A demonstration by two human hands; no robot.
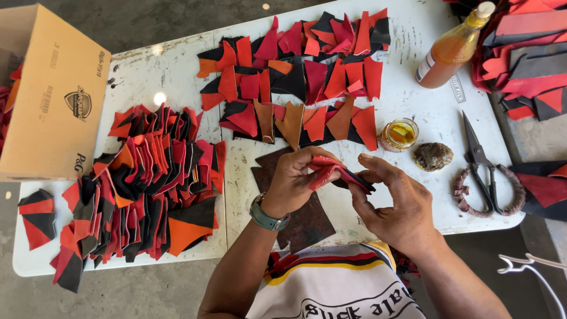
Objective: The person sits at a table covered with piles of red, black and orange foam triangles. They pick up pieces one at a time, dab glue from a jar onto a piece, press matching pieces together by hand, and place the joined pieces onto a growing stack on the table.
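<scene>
White table [177,65], scuffed and stained, takes up most of the view; a tan cardboard box [56,97] sits at its far left edge; a long stacked row of red, orange and black leather pieces [147,183] runs down the left half; a second spread of leather cut-outs [301,77] lies flat across the middle, further back; a heap of red and grey strips [528,56] is piled at the right corner.

Dark brown leather sheet [307,218] lies flat on the table just under the hands; a plastic bottle of orange liquid [452,50] stands tilted near the right heap; black scissors [484,168] with wrapped handles lie by the right edge; a small glass jar [400,134] of amber stuff sits beside a dark lumpy wad [433,156].

Left hand [292,180], watch on the wrist, pinches the folded red-and-black leather piece [336,171] from the left, fingers closed on it; right hand [398,204] clamps its other end between thumb and fingertips; the piece is held up off the table, above the brown sheet, between both hands.
</scene>
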